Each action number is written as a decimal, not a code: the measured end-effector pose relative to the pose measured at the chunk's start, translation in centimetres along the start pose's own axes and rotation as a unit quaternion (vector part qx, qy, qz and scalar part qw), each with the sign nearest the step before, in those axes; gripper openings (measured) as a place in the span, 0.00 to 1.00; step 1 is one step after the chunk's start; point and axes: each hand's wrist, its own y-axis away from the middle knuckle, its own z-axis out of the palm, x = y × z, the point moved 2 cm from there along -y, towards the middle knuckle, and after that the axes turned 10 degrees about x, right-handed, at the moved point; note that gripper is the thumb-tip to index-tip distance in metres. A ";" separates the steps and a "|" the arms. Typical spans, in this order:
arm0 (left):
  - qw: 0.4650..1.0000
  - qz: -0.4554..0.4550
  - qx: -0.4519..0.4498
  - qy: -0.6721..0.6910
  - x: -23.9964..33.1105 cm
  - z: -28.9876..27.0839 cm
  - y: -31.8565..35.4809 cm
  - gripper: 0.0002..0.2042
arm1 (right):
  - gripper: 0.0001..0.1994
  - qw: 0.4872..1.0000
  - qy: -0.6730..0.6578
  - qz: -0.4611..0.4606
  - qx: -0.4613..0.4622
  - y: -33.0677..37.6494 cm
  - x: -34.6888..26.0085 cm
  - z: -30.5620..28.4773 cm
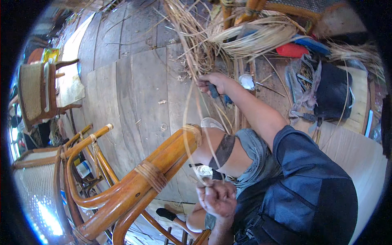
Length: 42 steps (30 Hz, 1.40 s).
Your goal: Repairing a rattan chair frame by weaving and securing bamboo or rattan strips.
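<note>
pale cane strip (186,110) bows lengthwise between the hands, crossing, in this view, the bound end of a glossy frame (134,183); left hand (217,198), lower, has curled fingers pinching it; right hand (211,83) wraps a dark handle (212,91), strip contact unclear.

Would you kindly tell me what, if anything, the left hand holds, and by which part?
The left hand pinches a pale, thin strand at the bottom of its visible run; whether that is its end cannot be told.
</note>
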 end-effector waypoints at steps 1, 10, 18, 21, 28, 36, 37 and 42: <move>0.999 0.010 0.010 0.047 0.4 -0.2 0.1 0.09 | 0.10 1.000 -0.008 0.001 0.003 -0.1 0.1 0.4; 0.995 0.001 0.015 0.097 1.1 0.3 -0.5 0.10 | 0.09 0.976 -0.058 -0.057 -0.203 4.6 -1.8 3.3; 0.997 0.064 0.026 0.027 1.1 -2.2 -0.5 0.10 | 0.06 0.977 -0.043 -0.177 -0.112 5.1 -1.4 3.8; 0.995 0.072 0.059 0.030 1.8 -4.1 0.9 0.10 | 0.05 0.976 -0.082 -0.143 -0.142 6.1 -1.5 3.6; 0.990 0.104 0.098 -0.020 6.4 -13.5 8.3 0.08 | 0.06 0.958 -0.162 -0.187 -0.146 8.9 -4.9 4.0; 0.960 0.259 -0.001 0.109 7.2 -18.5 11.6 0.09 | 0.06 0.946 -0.169 -0.255 -0.105 11.9 -4.8 4.9; 0.953 0.277 -0.015 0.124 7.1 -19.1 11.8 0.09 | 0.06 0.948 -0.131 -0.276 -0.088 12.8 -4.5 5.3; 0.911 0.352 -0.088 0.196 5.9 -22.0 11.6 0.09 | 0.11 0.952 -0.036 -0.302 -0.031 13.2 -3.5 5.3</move>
